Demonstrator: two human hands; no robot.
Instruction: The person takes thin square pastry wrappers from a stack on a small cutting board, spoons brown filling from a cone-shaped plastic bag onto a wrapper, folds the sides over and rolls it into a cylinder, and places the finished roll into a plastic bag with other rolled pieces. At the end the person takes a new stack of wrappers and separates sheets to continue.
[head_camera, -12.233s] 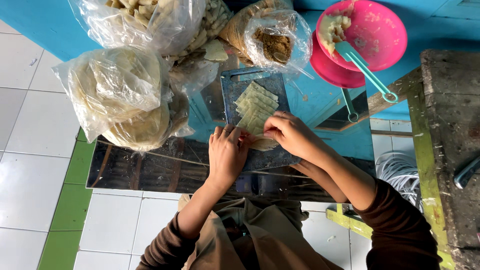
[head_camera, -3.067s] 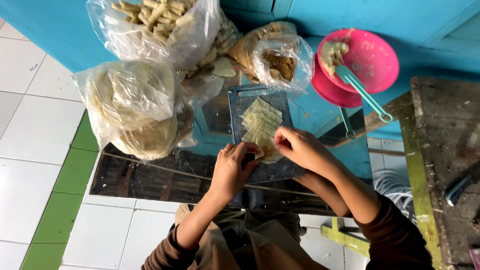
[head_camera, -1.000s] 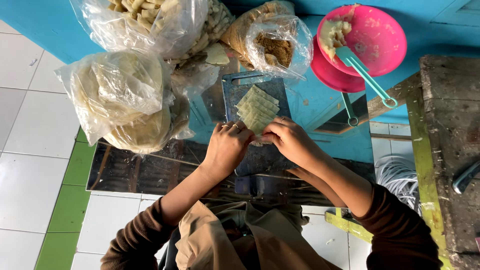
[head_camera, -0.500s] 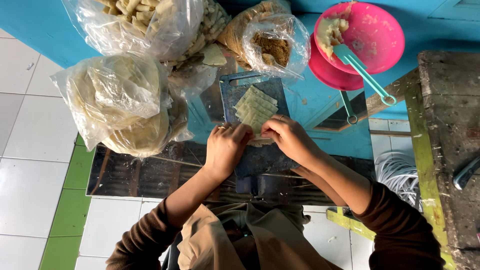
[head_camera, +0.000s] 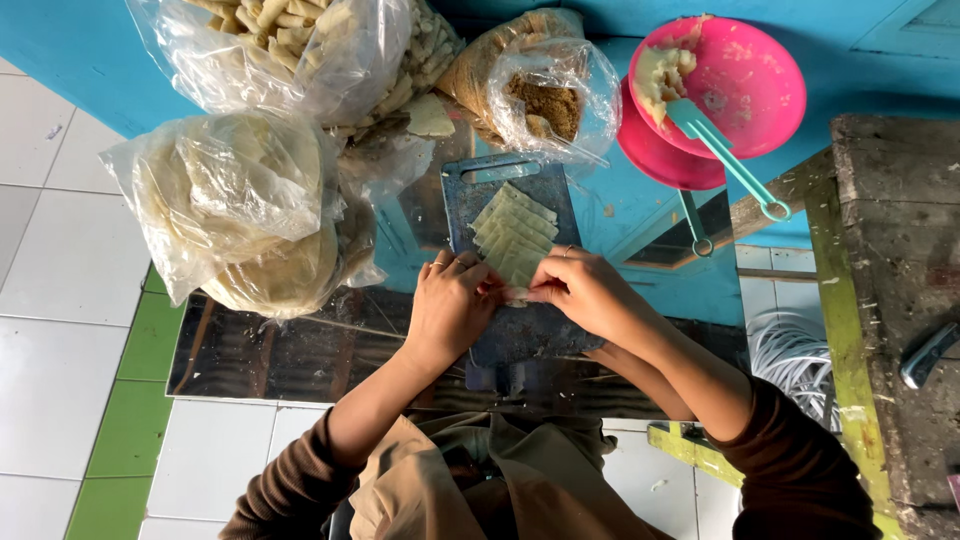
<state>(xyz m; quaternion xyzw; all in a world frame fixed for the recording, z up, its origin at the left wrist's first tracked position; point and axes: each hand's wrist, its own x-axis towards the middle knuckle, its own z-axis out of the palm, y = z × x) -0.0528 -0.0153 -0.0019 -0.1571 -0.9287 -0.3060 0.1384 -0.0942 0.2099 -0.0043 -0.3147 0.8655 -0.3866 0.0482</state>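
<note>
- Both hands sit a little lower on the board than half a second ago, and the pale wrapper piece between them has come off the near end of the stack.
- Left hand (head_camera: 450, 305) lies at 9 o'clock of that piece, fingers curled together, tips pinching its left edge.
- Right hand (head_camera: 580, 292) lies at 3 o'clock of it, fingers closed on its right edge; a ring shows on one finger.
- Small folded wrapper (head_camera: 516, 294) is held between the two hands, just above the dark blue cutting board (head_camera: 520, 335).
- Stack of square wrappers (head_camera: 512, 232) lies fanned on the board at 12 o'clock of the hands, touching the held piece or just beside it; I cannot tell which.
- Clear bag of brown crumbs (head_camera: 545, 95) stands at 12 o'clock of the board.
- Pink bowl (head_camera: 740, 85) with pale filling and a teal spoon (head_camera: 725, 160) sits at 2 o'clock.
- Bag of round flat wrappers (head_camera: 240, 215) rests at 9 o'clock; a bag of finished rolls (head_camera: 290, 45) at 11 o'clock.
</note>
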